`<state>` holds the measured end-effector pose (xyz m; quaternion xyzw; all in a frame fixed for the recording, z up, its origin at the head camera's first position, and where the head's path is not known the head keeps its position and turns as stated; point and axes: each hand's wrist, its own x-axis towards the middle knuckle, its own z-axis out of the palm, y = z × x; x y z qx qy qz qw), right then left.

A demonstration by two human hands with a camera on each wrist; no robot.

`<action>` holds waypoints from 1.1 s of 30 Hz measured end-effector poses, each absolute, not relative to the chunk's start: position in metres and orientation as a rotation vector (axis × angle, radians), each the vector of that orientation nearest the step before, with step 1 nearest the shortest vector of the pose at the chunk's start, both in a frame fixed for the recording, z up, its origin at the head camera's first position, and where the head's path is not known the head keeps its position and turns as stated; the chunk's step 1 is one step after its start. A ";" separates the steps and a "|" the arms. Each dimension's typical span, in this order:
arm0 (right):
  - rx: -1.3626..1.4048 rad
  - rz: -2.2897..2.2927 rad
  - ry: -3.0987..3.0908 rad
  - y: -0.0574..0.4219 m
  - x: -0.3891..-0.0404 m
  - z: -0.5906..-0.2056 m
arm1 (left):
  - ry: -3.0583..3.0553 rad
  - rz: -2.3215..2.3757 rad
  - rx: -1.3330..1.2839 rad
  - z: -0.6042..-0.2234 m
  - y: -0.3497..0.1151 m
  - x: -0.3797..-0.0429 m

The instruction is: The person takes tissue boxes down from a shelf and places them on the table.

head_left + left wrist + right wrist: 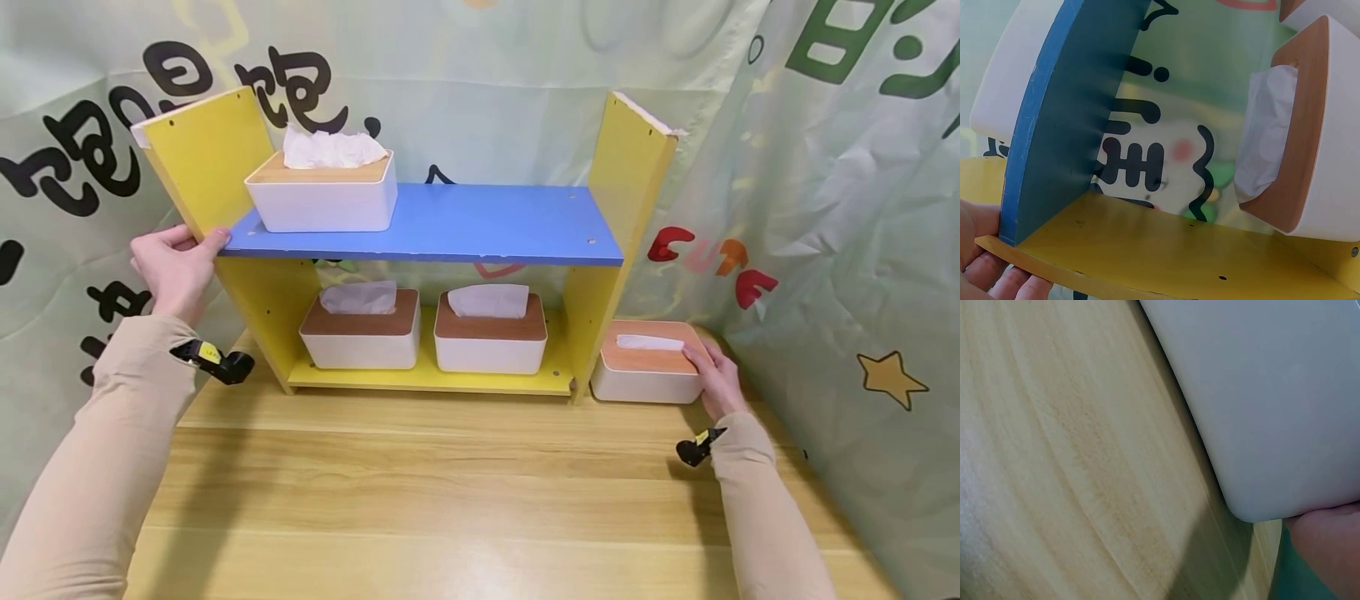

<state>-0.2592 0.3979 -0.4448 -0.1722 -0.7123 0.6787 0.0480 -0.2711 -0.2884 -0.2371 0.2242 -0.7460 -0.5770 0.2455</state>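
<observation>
My left hand [176,262] grips the left side panel of a yellow and blue shelf unit [510,221]. In the left wrist view its thumb [985,217] lies against the end of the blue board, and the fingers curl behind the yellow panel. To the right of the unit, my right hand [718,379] holds the right end of a white tissue box [648,385] with a light wooden lid. That box stands on the wooden table [480,483]. In the right wrist view, part of the hand [1329,547] presses against the box's end wall.
A tissue box [322,200] with a light lid sits at the left of the blue board. Below it, two boxes with darker lids, a left one [362,346] and a right one [491,350], stand on the yellow bottom board. A printed cloth [847,250] hangs behind and beside the table.
</observation>
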 end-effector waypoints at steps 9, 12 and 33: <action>-0.514 2.101 -2.186 0.399 -0.258 -0.442 | -2.037 -1.581 0.589 -0.237 -0.289 -0.271; -0.522 2.111 -2.165 0.400 -0.257 -0.442 | -2.050 -1.571 0.596 -0.237 -0.288 -0.271; -0.628 1.909 -2.019 0.385 -0.246 -0.444 | -2.083 -1.538 0.631 -0.237 -0.288 -0.272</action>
